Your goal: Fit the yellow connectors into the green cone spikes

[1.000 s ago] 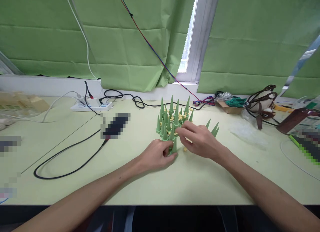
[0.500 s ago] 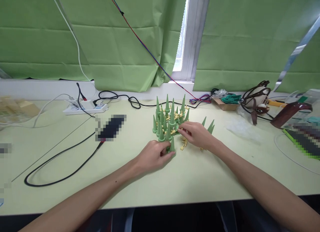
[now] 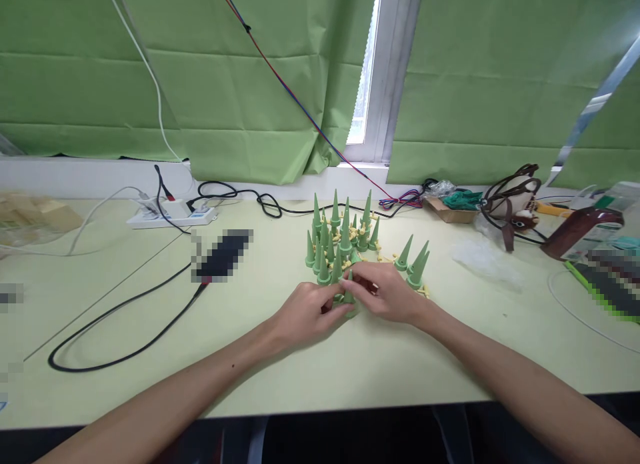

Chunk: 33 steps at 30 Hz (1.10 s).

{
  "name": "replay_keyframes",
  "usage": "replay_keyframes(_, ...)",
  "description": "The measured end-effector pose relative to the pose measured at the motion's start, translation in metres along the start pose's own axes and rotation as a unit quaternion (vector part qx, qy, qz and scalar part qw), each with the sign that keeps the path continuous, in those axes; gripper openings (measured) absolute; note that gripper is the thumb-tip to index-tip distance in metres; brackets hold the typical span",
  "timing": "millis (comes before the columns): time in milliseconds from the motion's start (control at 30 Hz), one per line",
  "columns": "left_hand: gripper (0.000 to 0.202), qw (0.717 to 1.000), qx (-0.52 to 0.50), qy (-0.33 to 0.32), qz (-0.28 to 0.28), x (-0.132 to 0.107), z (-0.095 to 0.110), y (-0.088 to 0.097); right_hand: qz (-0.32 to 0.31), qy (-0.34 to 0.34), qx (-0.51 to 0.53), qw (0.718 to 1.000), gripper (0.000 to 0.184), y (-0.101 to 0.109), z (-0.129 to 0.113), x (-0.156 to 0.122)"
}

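**A:** From the head camera, what are the hands doing?

**B:** Both are meeting at the front of a cluster of upright green plastic cones point(image 3: 340, 241) standing on the pale green surface point(image 3: 350, 377). The left hand point(image 3: 306, 315) and the right hand point(image 3: 395, 297) are both pinching one small green plastic cone point(image 3: 349, 292) at the cluster's near edge. Each grip is closing on it from its own side.

**A:** So which step is that?

**B:** I'd judge they are working that cone at its base, where tiny yellow plastic pieces point(image 3: 356, 234) are lying among the cones. Neighbouring cones are standing just beside it, so any further handling is calling for a narrow, steady pinch.

**A:** Anything loose?

**B:** Three separate green cones point(image 3: 414, 264) are standing just right of the right hand.

**A:** Containers?

**B:** A shallow brown cardboard tray point(image 3: 447, 214) is sitting at the back right, holding crumpled dark green material point(image 3: 464, 199). I cannot tell what else is in it.
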<state>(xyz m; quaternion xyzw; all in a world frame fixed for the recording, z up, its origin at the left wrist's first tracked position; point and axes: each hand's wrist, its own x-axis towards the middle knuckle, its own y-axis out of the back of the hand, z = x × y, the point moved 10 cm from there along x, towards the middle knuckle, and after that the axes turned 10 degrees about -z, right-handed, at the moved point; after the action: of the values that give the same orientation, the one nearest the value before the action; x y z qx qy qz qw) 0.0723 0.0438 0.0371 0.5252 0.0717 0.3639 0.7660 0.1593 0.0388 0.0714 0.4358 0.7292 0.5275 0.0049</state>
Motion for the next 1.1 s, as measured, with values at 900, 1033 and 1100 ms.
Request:
replay_keyframes(900,0.024,0.981,0.010,0.032,0.191,-0.014,-0.011,0.037,0.132,-0.164,-0.159,0.965,0.015,0.049,0.077,-0.006)
replay_keyframes(1033,0.027,0.982,0.012,0.086,0.166,-0.012,-0.021,0.034,0.133,-0.159,-0.156,0.966,0.017,0.047,0.083,-0.005)
replay_keyframes(1100,0.028,0.983,0.011,0.112,0.148,-0.011,-0.026,0.031,0.136,-0.161,-0.156,0.965,0.018,0.047,0.086,-0.004)
